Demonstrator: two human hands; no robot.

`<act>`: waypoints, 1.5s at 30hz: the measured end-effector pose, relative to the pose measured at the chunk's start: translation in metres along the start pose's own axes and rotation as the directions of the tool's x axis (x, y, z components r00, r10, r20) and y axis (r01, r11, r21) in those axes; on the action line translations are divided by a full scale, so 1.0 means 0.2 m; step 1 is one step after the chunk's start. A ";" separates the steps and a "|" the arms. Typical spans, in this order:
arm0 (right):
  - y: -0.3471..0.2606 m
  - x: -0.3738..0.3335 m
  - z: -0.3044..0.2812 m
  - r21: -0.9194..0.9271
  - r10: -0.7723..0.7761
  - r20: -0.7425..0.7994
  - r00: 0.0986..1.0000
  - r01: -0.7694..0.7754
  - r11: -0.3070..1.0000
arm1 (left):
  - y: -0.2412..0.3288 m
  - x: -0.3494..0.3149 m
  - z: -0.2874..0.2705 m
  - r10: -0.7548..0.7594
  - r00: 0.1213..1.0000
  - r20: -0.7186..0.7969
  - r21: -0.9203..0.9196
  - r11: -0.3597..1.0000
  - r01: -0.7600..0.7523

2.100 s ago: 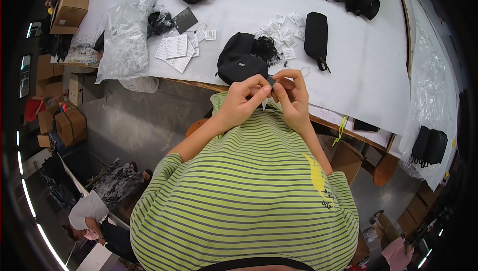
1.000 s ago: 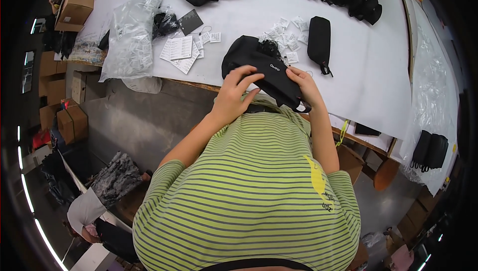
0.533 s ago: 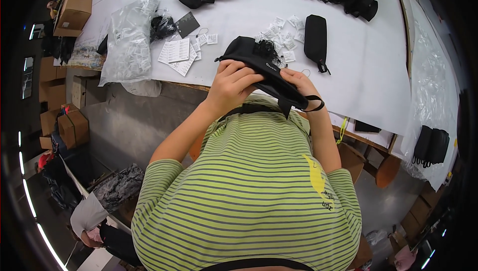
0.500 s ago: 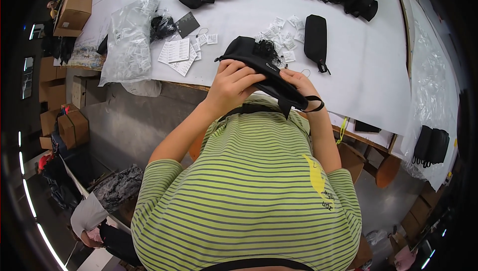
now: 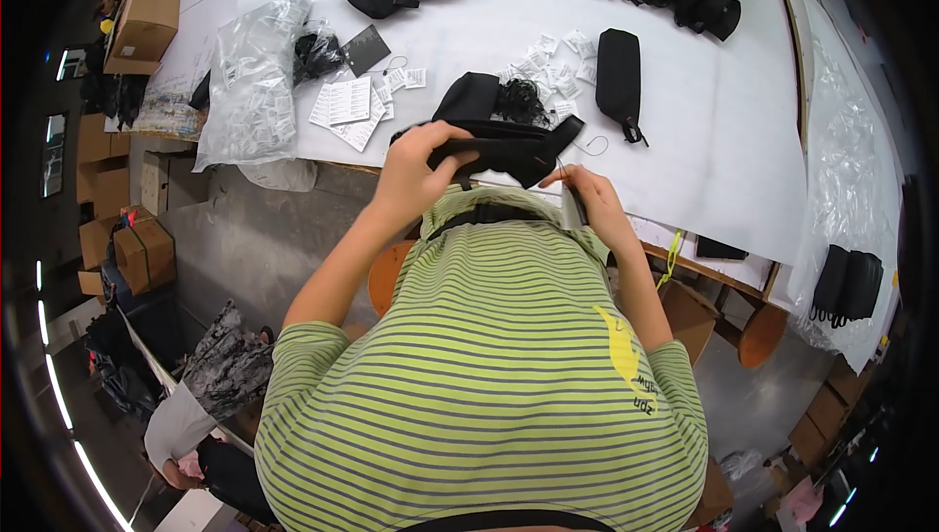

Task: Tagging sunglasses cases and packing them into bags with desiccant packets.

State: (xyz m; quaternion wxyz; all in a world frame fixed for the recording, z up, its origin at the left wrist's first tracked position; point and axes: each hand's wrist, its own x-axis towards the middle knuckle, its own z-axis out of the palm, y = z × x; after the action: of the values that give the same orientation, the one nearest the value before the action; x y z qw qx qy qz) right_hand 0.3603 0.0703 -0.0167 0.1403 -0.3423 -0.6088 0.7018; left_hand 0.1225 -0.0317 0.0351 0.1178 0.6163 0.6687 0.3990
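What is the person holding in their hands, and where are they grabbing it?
The left hand grips a black pouch at its left end. The right hand pinches a small tag by the pouch's right end.

Left hand point(image 5: 416, 172) clenched, right hand point(image 5: 587, 198) pinching.

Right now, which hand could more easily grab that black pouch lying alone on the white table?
Probably the right hand. It is nearer the black pouch, pinching only a small tag, while the left hand grips the black bag on the far side.
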 end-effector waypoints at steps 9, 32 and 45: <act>-0.24 -0.18 -0.28 0.141 -0.003 0.002 1.000 0.002 0.990 | -0.13 -0.02 -0.19 -0.157 0.327 0.932 -0.212 0.495 0.842; -0.30 0.33 0.03 0.795 0.225 -0.396 0.891 0.209 0.570 | 0.12 0.13 -0.24 -0.016 0.347 0.938 -0.210 0.769 0.604; -0.40 0.15 -0.08 -0.749 -0.139 -0.005 0.990 0.088 0.656 | 0.17 0.24 0.15 0.347 0.867 0.358 -0.048 0.934 -0.354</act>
State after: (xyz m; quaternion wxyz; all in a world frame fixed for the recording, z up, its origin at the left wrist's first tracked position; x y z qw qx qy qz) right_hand 0.3306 0.1190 0.0496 0.0501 -0.3526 -0.8584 0.3693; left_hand 0.1560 0.0211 0.0543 0.1582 0.7909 0.5166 0.2874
